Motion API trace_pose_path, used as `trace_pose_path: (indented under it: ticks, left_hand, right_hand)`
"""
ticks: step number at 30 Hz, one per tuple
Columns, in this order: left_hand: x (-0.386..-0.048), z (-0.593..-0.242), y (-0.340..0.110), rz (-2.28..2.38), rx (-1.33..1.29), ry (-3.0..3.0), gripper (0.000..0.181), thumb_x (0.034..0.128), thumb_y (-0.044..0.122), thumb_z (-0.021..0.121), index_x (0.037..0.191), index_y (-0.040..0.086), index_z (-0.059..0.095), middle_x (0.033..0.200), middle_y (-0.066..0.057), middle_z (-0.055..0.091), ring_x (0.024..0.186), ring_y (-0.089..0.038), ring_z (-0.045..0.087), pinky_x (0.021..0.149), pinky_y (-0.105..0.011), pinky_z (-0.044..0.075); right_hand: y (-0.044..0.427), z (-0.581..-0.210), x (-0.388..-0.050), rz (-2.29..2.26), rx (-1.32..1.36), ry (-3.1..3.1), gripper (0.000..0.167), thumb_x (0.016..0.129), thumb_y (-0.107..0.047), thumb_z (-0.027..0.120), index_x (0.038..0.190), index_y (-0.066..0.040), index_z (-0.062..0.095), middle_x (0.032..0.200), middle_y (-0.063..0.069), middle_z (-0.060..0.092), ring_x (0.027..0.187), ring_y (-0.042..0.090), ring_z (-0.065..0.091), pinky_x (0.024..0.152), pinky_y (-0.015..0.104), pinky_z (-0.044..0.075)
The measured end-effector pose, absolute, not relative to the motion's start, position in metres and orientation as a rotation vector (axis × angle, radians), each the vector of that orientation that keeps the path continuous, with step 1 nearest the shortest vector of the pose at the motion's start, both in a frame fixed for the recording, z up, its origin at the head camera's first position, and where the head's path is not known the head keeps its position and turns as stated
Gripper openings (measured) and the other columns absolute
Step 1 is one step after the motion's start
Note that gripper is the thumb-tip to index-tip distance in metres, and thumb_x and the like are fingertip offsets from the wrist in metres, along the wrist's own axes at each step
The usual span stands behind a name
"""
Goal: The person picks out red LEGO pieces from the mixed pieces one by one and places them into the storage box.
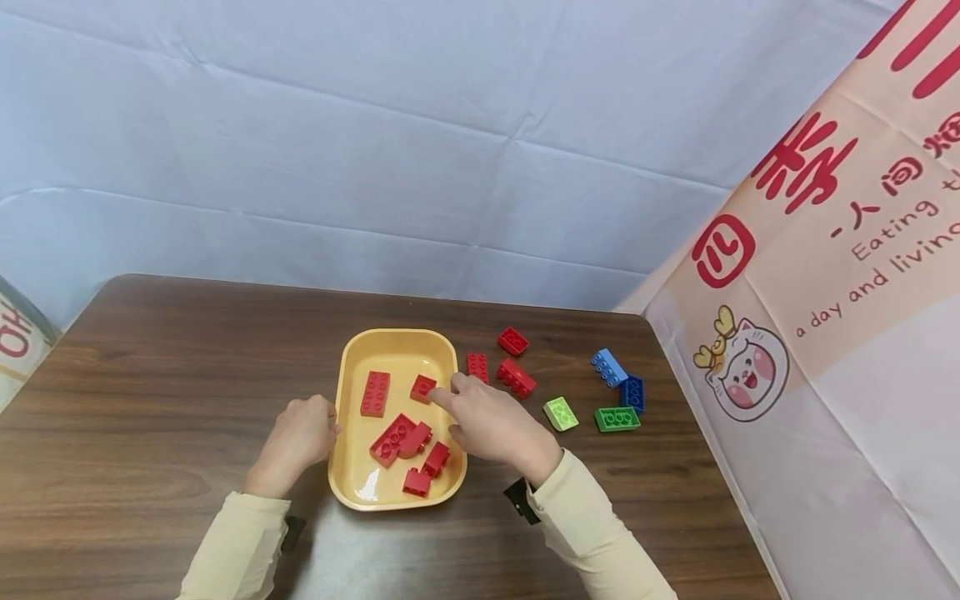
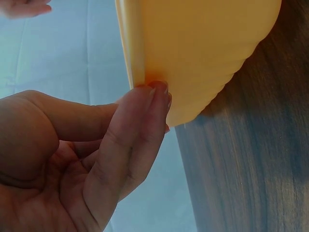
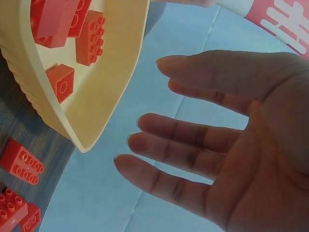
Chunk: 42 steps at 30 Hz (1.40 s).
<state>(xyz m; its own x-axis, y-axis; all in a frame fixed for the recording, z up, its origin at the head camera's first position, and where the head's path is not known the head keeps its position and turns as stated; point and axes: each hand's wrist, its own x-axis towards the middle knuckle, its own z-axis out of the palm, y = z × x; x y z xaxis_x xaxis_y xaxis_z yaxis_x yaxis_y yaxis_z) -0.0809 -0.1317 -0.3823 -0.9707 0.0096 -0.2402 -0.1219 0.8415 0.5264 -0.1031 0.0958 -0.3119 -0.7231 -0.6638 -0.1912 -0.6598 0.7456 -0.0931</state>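
A yellow tray (image 1: 360, 492) with rounded corners lies on the table and holds several red building bricks, among them a long one (image 1: 376, 393) and a small square one (image 1: 423, 388). My left hand (image 1: 296, 437) pinches the tray's left rim between thumb and fingers, close up in the left wrist view. Over the right rim is my right hand (image 1: 491, 421), its fingertips near the small square brick. In the right wrist view the fingers of that hand (image 3: 241, 145) are spread and hold nothing.
Right of the tray lie three red bricks, one (image 1: 516, 377) on its side. Farther right are a lime brick (image 1: 561, 413), a green brick (image 1: 617, 418), a light blue brick (image 1: 609, 367) and a dark blue brick (image 1: 633, 393). A printed cloth wall (image 1: 825, 400) borders the table's right side.
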Motion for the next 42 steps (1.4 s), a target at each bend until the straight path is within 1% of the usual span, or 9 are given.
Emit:
trace_pose_path:
  ticks: [8,15,22,27,30,34,38,42]
  left_hand:
    - [-0.081,-0.383,-0.132,0.815,-0.084,2.784,0.010,0.0823,0.006,0.060,0.074,0.000,0.061,0.063,-0.007,0.051,0.061,-0.024,0.048,0.053,-0.034,0.040]
    - [-0.081,-0.383,-0.132,0.818,-0.086,2.779,0.009,0.0825,0.005,0.060,0.076,-0.001,0.062,0.065,-0.008,0.052,0.061,-0.024,0.048,0.053,-0.034,0.041]
    - [-0.081,-0.383,-0.133,0.814,-0.076,2.796,0.009,0.0819,0.005,0.060,0.075,0.000,0.062,0.065,-0.009,0.053,0.061,-0.024,0.048,0.053,-0.035,0.041]
    - [-0.081,-0.384,-0.133,0.808,-0.074,2.802,0.008,0.0819,0.005,0.059,0.078,-0.001,0.063,0.065,-0.009,0.053,0.061,-0.024,0.050,0.052,-0.034,0.041]
    - [-0.081,-0.384,-0.133,0.803,-0.066,2.806,0.008,0.0816,0.004,0.059,0.080,-0.002,0.063,0.064,-0.009,0.053,0.060,-0.024,0.051,0.051,-0.033,0.040]
    - [-0.081,-0.384,-0.133,0.811,-0.074,2.796,0.009,0.0816,0.004,0.059,0.083,-0.004,0.064,0.066,-0.010,0.053,0.061,-0.024,0.051,0.051,-0.032,0.041]
    - [-0.082,-0.383,-0.133,0.820,-0.085,2.788,0.012,0.0817,0.004,0.059,0.087,-0.005,0.064,0.069,-0.012,0.055,0.062,-0.025,0.052,0.052,-0.033,0.042]
    - [-0.082,-0.383,-0.133,0.830,-0.094,2.777,0.015,0.0818,0.004,0.059,0.092,-0.006,0.063,0.072,-0.013,0.057,0.063,-0.025,0.053,0.053,-0.033,0.043]
  right_hand:
    - [0.101,-0.312,-0.105,-0.051,-1.034,2.754,0.041,0.078,-0.012,0.069,0.117,-0.013,0.058,0.092,0.005,0.051,0.074,0.014,0.046,0.058,0.021,0.042]
    - [0.109,-0.312,-0.111,-0.076,-1.026,2.776,0.042,0.079,-0.014,0.069,0.119,-0.010,0.058,0.089,0.005,0.052,0.072,0.014,0.045,0.057,0.022,0.041]
    - [0.120,-0.309,-0.118,-0.086,-0.956,2.793,0.044,0.078,-0.016,0.071,0.120,-0.011,0.058,0.096,0.005,0.055,0.078,0.014,0.050,0.065,0.027,0.047]
    - [0.134,-0.308,-0.126,-0.129,-0.879,2.797,0.043,0.079,-0.015,0.070,0.121,-0.011,0.057,0.097,0.006,0.054,0.076,0.014,0.051,0.066,0.029,0.047]
    - [0.145,-0.308,-0.130,-0.165,-0.827,2.782,0.044,0.081,-0.015,0.068,0.123,-0.010,0.055,0.102,0.008,0.054,0.079,0.017,0.052,0.068,0.031,0.047]
    - [0.159,-0.310,-0.136,-0.203,-0.779,2.771,0.044,0.081,-0.013,0.067,0.123,-0.007,0.054,0.111,0.012,0.054,0.089,0.021,0.054,0.075,0.036,0.047]
    - [0.172,-0.312,-0.140,-0.237,-0.718,2.763,0.047,0.080,-0.011,0.069,0.124,-0.005,0.053,0.115,0.015,0.053,0.097,0.026,0.054,0.080,0.040,0.047]
    - [0.183,-0.313,-0.142,-0.262,-0.662,2.744,0.048,0.081,-0.011,0.068,0.126,-0.003,0.051,0.118,0.016,0.052,0.101,0.029,0.053,0.083,0.043,0.045]
